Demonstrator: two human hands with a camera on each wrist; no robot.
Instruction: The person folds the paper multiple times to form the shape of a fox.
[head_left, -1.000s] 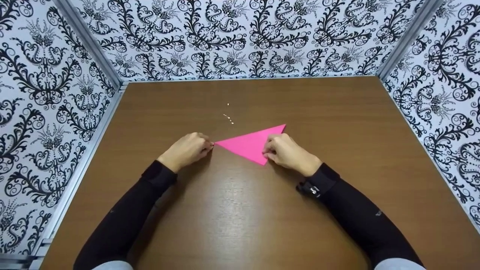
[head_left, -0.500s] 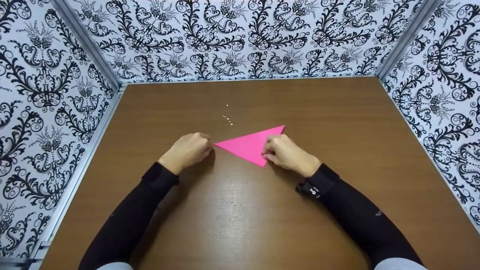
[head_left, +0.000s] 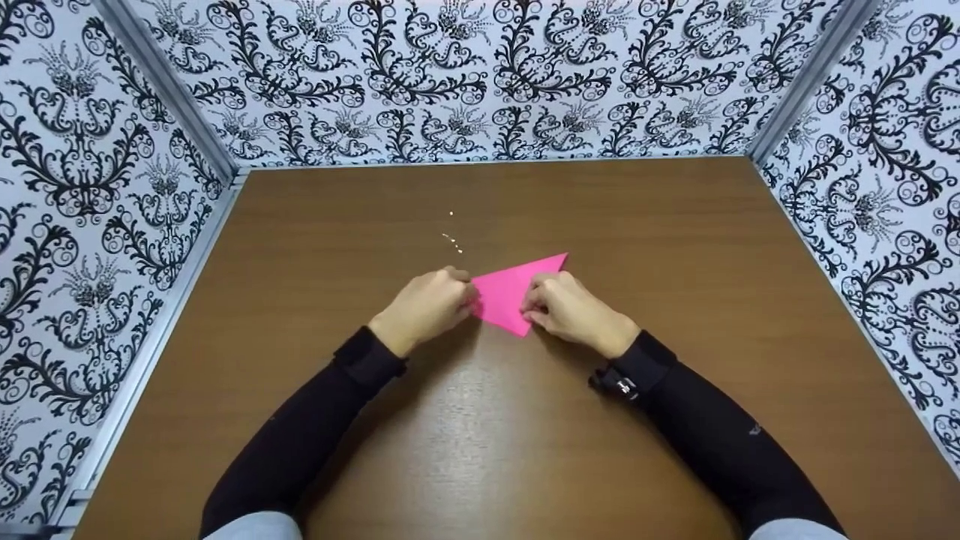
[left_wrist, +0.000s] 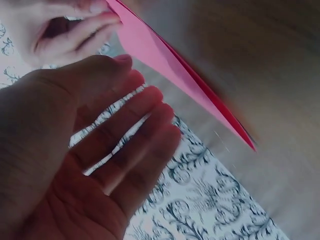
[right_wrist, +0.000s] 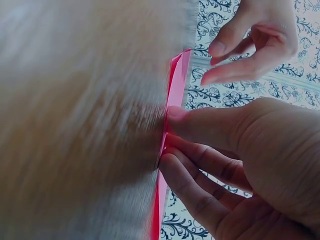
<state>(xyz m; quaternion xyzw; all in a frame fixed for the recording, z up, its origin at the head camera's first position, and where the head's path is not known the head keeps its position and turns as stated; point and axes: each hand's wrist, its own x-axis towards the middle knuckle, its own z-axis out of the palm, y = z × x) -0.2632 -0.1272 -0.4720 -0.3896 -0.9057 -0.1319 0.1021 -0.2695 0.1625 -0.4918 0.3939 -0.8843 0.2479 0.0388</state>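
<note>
A pink sheet of folded paper (head_left: 504, 296) lies on the table in the head view, its left point hidden behind my left hand (head_left: 429, 306). That hand hovers over the paper with loosely bent fingers and nothing between them; in the left wrist view its fingertips (left_wrist: 162, 112) are apart from the paper's edge (left_wrist: 170, 65). On the paper's right side, my right hand (head_left: 576, 309) pinches the short edge between thumb and fingers. The right wrist view shows the thumb (right_wrist: 179, 114) on top of the folded layers (right_wrist: 178, 85).
Several small pale specks (head_left: 453, 240) lie on the brown wooden table (head_left: 465, 450) beyond the paper. Patterned black-and-white panels (head_left: 450, 82) with grey metal corner posts enclose the table at the back and both sides.
My left hand has left the paper's left point and moved right, over the paper. The right hand keeps its pinch in nearly the same place.
</note>
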